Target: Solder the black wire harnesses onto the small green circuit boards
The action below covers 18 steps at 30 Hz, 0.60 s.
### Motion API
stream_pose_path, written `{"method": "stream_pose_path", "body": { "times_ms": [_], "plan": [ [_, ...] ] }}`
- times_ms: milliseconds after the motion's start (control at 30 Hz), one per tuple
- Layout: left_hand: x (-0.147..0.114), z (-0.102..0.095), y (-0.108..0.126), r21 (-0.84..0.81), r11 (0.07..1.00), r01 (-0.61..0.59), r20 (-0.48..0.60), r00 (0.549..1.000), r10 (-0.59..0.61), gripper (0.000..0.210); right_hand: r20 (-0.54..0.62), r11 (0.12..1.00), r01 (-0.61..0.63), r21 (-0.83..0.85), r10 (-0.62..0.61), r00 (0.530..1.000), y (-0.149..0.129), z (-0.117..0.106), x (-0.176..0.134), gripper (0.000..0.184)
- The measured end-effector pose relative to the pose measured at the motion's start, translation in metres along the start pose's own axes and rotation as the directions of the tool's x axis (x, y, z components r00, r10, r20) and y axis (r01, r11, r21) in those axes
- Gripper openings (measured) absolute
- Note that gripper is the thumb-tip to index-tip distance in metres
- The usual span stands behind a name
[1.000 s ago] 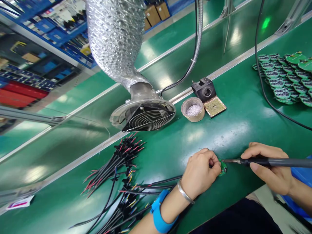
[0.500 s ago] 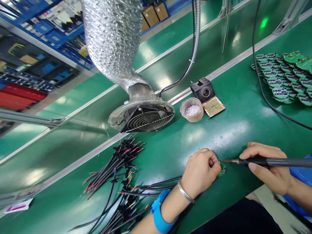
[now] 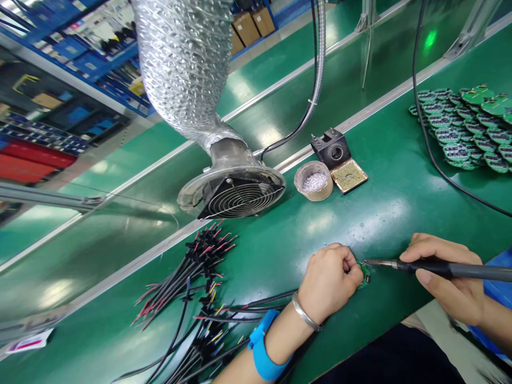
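Observation:
My right hand (image 3: 448, 272) is closed around the handle of a soldering iron (image 3: 432, 268), held like a pen. Its metal tip points left and reaches the edge of a small green circuit board (image 3: 365, 275) on the bench; whether it touches, I cannot tell. My left hand (image 3: 332, 280) is closed in a pinch at the board's left edge. The fingers hide what is between them and cover part of the board. Black cables (image 3: 264, 306) with coloured wire ends run in under the left wrist.
A fume extractor hood (image 3: 240, 194) hangs over the green bench. Behind my hands stand a round tub of solder bits (image 3: 314, 181) and an iron stand with a sponge (image 3: 348, 175). Stacked circuit boards (image 3: 468, 128) lie right, cable bundles (image 3: 184, 272) left. A black cord (image 3: 430, 144) crosses the right side.
My right hand and the soldering iron have shifted slightly to the right. My left hand stays in place at the circuit board.

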<state>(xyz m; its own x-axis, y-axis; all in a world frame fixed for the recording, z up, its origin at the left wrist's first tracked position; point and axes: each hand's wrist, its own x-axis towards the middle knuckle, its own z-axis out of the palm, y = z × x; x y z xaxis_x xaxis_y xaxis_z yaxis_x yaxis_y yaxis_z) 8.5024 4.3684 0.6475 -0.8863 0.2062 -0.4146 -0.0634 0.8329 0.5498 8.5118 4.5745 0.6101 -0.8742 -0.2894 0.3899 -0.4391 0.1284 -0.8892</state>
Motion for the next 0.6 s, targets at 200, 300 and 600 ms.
{"method": "stream_pose_path", "body": {
  "times_ms": [200,300,600],
  "plan": [
    [0.0,0.0,0.001,0.019,1.0,0.003,-0.004,1.0,-0.003,0.01,-0.068,0.998,-0.058,-0.033,0.056,0.996,0.002,-0.002,-0.008,0.019],
    [-0.001,0.0,0.002,0.033,0.999,0.005,-0.008,1.0,-0.005,0.011,-0.088,0.997,-0.073,-0.035,0.07,0.994,0.004,-0.002,-0.01,0.017],
    [-0.013,-0.002,-0.01,0.158,0.933,-0.322,0.078,0.946,0.313,0.011,-0.078,0.993,-0.102,-0.05,0.098,0.992,0.003,-0.004,-0.012,0.014]
  ]
}}
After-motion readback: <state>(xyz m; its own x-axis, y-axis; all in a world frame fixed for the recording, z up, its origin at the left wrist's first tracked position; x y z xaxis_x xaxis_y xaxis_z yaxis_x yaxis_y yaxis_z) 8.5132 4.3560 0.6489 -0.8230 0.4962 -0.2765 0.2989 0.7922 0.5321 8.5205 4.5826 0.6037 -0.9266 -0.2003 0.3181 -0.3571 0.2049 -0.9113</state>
